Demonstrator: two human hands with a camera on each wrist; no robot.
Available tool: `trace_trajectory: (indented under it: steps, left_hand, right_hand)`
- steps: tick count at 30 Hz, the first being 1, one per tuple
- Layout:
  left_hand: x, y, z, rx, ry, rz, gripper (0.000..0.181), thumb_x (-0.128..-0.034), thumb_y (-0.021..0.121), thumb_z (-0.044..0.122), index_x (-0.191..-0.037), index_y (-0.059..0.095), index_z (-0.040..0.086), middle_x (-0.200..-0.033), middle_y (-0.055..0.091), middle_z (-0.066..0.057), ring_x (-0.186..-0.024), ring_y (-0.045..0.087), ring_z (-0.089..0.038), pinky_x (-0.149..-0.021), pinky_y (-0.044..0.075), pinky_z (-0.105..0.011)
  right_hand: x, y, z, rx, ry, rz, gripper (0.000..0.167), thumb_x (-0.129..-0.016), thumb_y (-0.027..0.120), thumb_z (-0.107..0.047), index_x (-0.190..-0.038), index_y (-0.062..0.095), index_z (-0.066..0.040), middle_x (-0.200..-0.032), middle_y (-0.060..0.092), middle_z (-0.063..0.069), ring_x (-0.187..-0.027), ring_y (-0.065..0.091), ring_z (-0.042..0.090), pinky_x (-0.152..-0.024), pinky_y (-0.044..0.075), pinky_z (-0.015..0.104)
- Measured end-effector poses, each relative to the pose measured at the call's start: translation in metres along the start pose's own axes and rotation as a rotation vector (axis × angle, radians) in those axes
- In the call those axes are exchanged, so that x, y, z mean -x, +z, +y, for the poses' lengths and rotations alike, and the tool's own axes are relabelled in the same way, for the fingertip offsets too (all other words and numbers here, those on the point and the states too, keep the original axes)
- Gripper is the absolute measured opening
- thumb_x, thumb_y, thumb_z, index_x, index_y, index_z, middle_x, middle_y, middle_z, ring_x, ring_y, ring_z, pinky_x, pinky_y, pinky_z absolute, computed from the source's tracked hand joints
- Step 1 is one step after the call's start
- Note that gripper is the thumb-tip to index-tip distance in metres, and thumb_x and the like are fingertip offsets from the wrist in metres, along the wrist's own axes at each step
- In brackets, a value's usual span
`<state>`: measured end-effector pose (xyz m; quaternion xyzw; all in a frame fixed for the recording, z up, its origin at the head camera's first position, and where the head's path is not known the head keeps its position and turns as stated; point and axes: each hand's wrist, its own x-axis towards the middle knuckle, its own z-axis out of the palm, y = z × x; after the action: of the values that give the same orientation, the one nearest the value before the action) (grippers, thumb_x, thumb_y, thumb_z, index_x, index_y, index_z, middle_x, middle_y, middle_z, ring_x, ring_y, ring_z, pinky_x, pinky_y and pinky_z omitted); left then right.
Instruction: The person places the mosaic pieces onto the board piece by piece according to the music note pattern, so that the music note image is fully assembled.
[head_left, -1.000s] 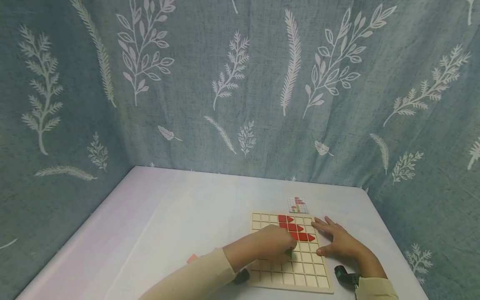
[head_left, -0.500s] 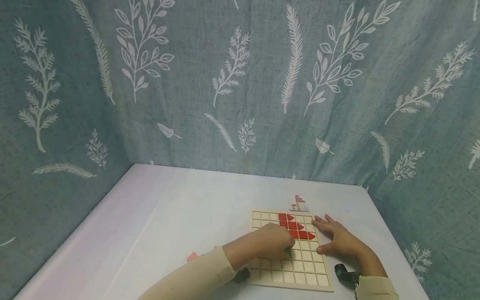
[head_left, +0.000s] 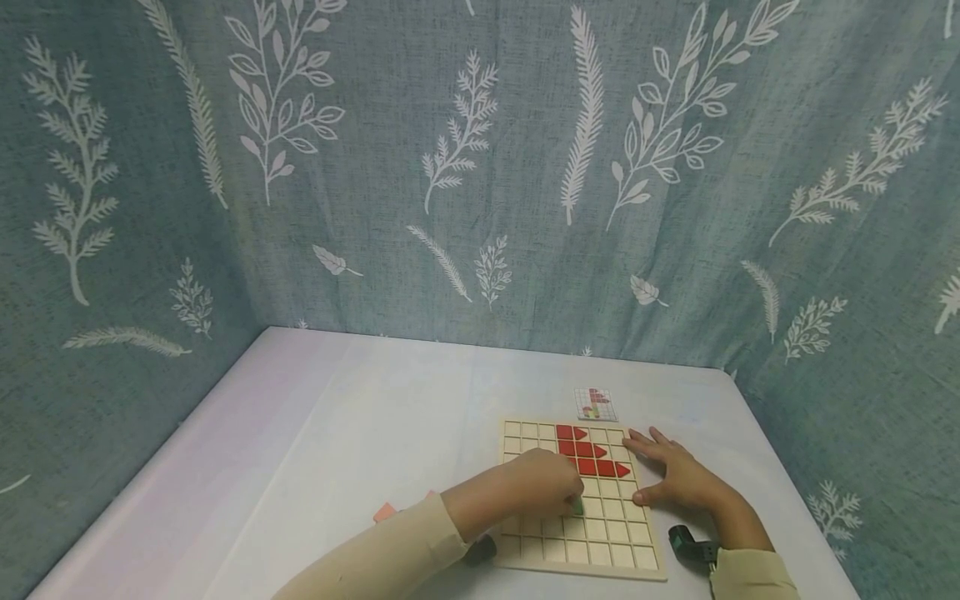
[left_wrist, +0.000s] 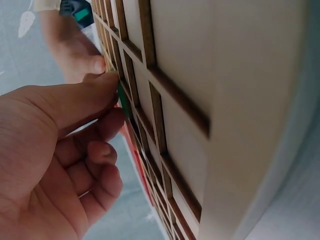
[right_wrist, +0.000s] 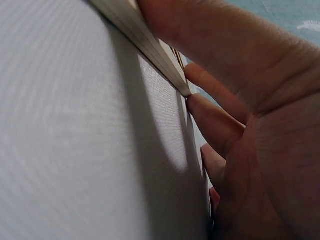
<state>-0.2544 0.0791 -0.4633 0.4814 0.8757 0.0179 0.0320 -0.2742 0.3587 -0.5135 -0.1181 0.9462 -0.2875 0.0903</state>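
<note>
A wooden grid board [head_left: 570,554] lies on the white table, with several red square and pointed pieces [head_left: 592,450] set in its upper rows. Over the middle of the board is my left hand [head_left: 542,483]. Its thumb and forefinger pinch a small green piece [left_wrist: 123,101] at the grid, just below the red ones; the fingers partly cover it. The other fingers [left_wrist: 107,175] of that hand are curled. My right hand [head_left: 678,477] rests at the board's right edge with fingers spread, its thumb and fingertips touching the edge [right_wrist: 165,62].
Behind the board lies a small pattern card [head_left: 596,404] with a printed red, green and yellow figure. A salmon-coloured piece [head_left: 385,512] is left of the board, partly beyond the left sleeve. Leaf-patterned curtains [head_left: 420,167] enclose the table.
The left hand has shifted slightly to the left over the board, and more of the green piece's face shows beside its fingers. The right hand keeps its place at the edge.
</note>
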Motion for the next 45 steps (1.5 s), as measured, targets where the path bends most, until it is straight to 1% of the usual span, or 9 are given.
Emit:
trace_trajectory:
  steps: [6, 8, 11, 13, 21, 27, 34, 41, 45]
  left_hand:
    - [0.004, 0.0, -0.004, 0.018, 0.011, 0.002, 0.024, -0.0872, 0.072, 0.029, -0.068, 0.059, 0.025, -0.061, 0.047, 0.015, -0.057, 0.04, -0.003, -0.051, 0.036, -0.021]
    - [0.008, -0.002, -0.007, 0.033, 0.011, -0.003, 0.021, -0.0873, 0.072, 0.029, -0.07, 0.062, 0.025, -0.063, 0.05, 0.016, -0.058, 0.042, -0.002, -0.053, 0.038, -0.02]
    - [0.013, -0.007, -0.012, 0.064, -0.004, -0.01, 0.009, -0.0866, 0.074, 0.029, -0.079, 0.069, 0.026, -0.071, 0.056, 0.018, -0.064, 0.049, 0.001, -0.059, 0.043, -0.019]
    - [0.018, -0.01, -0.016, 0.062, -0.013, -0.01, 0.004, -0.0868, 0.074, 0.03, -0.086, 0.073, 0.025, -0.076, 0.061, 0.018, -0.068, 0.053, 0.002, -0.063, 0.045, -0.019]
    - [0.039, -0.015, -0.031, 0.033, -0.031, 0.011, 0.006, -0.0869, 0.074, 0.028, -0.089, 0.074, 0.023, -0.081, 0.065, 0.017, -0.073, 0.057, 0.002, -0.066, 0.047, -0.018]
    - [0.056, -0.019, -0.04, 0.052, -0.087, 0.004, 0.004, -0.0857, 0.075, 0.025, -0.088, 0.074, 0.022, -0.081, 0.065, 0.016, -0.075, 0.058, 0.0, -0.07, 0.048, -0.02]
    - [0.076, -0.024, -0.044, 0.085, -0.146, -0.002, 0.006, -0.0856, 0.075, 0.023, -0.091, 0.074, 0.02, -0.081, 0.063, 0.016, -0.074, 0.056, -0.001, -0.072, 0.048, -0.02]
    - [0.094, -0.021, -0.054, 0.08, -0.176, 0.015, 0.007, -0.0875, 0.073, 0.026, -0.092, 0.073, 0.02, -0.079, 0.06, 0.015, -0.073, 0.053, -0.002, -0.072, 0.048, -0.022]
    - [0.104, -0.019, -0.058, 0.107, -0.223, 0.002, 0.007, -0.0879, 0.073, 0.028, -0.091, 0.073, 0.022, -0.08, 0.059, 0.016, -0.074, 0.054, -0.002, -0.073, 0.049, -0.024]
  right_hand:
    - [-0.001, 0.002, 0.002, -0.001, -0.036, 0.002, 0.103, -0.055, 0.088, -0.051, -0.142, 0.05, -0.011, -0.154, 0.031, 0.014, -0.142, 0.007, 0.047, -0.107, 0.004, 0.067]
    - [0.0, 0.002, 0.002, 0.005, -0.038, 0.001, 0.103, -0.055, 0.087, -0.051, -0.142, 0.05, -0.011, -0.154, 0.032, 0.014, -0.142, 0.008, 0.047, -0.106, 0.005, 0.068]
    - [0.001, 0.0, 0.0, 0.01, -0.029, -0.001, 0.103, -0.056, 0.087, -0.051, -0.143, 0.049, -0.011, -0.154, 0.031, 0.013, -0.142, 0.007, 0.048, -0.105, 0.006, 0.07]
    - [0.002, -0.001, -0.002, 0.006, -0.016, 0.0, 0.104, -0.055, 0.087, -0.052, -0.143, 0.049, -0.012, -0.155, 0.031, 0.013, -0.142, 0.007, 0.048, -0.104, 0.007, 0.071]
    - [0.003, -0.003, -0.005, 0.007, -0.009, -0.018, 0.104, -0.057, 0.087, -0.052, -0.144, 0.048, -0.011, -0.155, 0.029, 0.014, -0.141, 0.006, 0.049, -0.103, 0.008, 0.072]
    - [0.004, -0.004, -0.007, 0.016, 0.001, -0.014, 0.105, -0.056, 0.087, -0.052, -0.144, 0.047, -0.011, -0.155, 0.028, 0.015, -0.14, 0.007, 0.051, -0.101, 0.009, 0.074]
    - [0.005, -0.002, -0.005, 0.007, 0.012, -0.033, 0.105, -0.056, 0.087, -0.051, -0.144, 0.047, -0.011, -0.156, 0.026, 0.017, -0.14, 0.006, 0.052, -0.102, 0.007, 0.073]
    - [0.004, -0.002, -0.004, 0.002, -0.016, -0.029, 0.105, -0.056, 0.087, -0.05, -0.144, 0.047, -0.01, -0.155, 0.026, 0.018, -0.14, 0.005, 0.051, -0.103, 0.004, 0.071]
    - [0.003, -0.002, -0.005, 0.005, -0.028, -0.029, 0.104, -0.056, 0.087, -0.05, -0.143, 0.048, -0.009, -0.155, 0.027, 0.018, -0.14, 0.005, 0.052, -0.103, 0.005, 0.071]
